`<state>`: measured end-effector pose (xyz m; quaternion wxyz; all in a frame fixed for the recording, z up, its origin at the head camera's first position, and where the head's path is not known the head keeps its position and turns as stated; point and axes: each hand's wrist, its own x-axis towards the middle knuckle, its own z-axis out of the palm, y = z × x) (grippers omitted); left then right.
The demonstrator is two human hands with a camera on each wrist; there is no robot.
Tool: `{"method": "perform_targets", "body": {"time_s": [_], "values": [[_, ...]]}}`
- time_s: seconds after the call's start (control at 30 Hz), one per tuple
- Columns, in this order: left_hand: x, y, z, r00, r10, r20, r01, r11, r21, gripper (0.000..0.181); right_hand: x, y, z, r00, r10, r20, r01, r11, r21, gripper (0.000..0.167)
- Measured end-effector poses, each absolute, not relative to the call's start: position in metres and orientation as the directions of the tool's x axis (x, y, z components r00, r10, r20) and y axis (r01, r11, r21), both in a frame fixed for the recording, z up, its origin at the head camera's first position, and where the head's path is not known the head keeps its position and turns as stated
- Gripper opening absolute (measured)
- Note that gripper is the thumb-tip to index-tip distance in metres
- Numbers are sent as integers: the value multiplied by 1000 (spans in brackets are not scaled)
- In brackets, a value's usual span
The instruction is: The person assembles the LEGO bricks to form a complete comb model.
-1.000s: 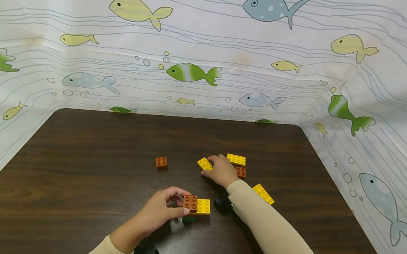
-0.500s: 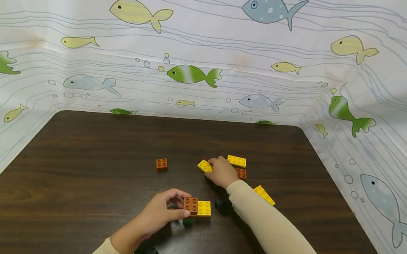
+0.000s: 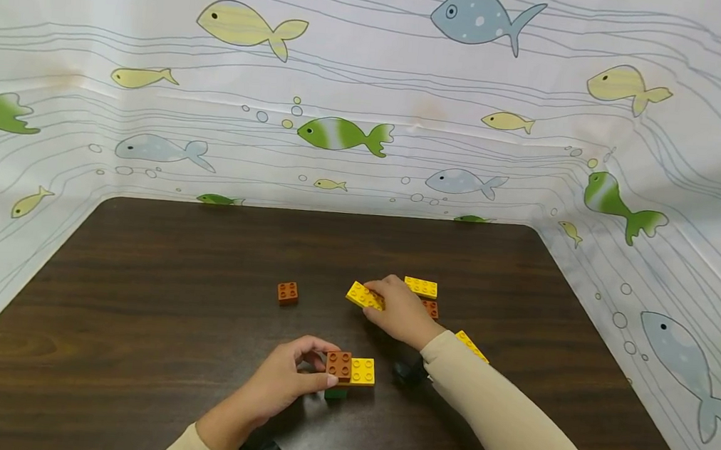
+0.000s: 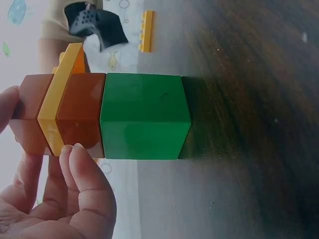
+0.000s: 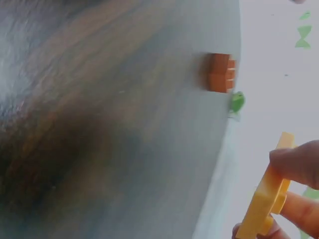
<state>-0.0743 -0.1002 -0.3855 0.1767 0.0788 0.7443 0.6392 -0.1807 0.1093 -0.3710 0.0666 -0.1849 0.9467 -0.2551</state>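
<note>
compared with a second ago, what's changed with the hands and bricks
The right hand now pinches the front yellow brick, which has turned slightly and looks lifted off the table. The right sleeve has shifted rightward and back. The left hand still holds the brick stack; the loose brown brick stayed put.

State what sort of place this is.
Probably an indoor play or filming corner: a dark wooden-looking table, a fish-print sheet behind it and along both sides, and toy bricks.
</note>
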Motion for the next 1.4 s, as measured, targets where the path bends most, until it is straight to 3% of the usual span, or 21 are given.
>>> {"method": "perform_targets", "body": {"time_s": [0.6, 1.4], "values": [[-74, -97, -382, -926, 336, -170, -113, 183, 977, 39, -132, 126, -348, -863, -499, 83, -452, 687, -569, 50], [-70, -98, -384, -931, 321, -171, -121, 170, 978, 44, -102, 130, -348, -710, -693, 126, -649, 574, -500, 44]]}}
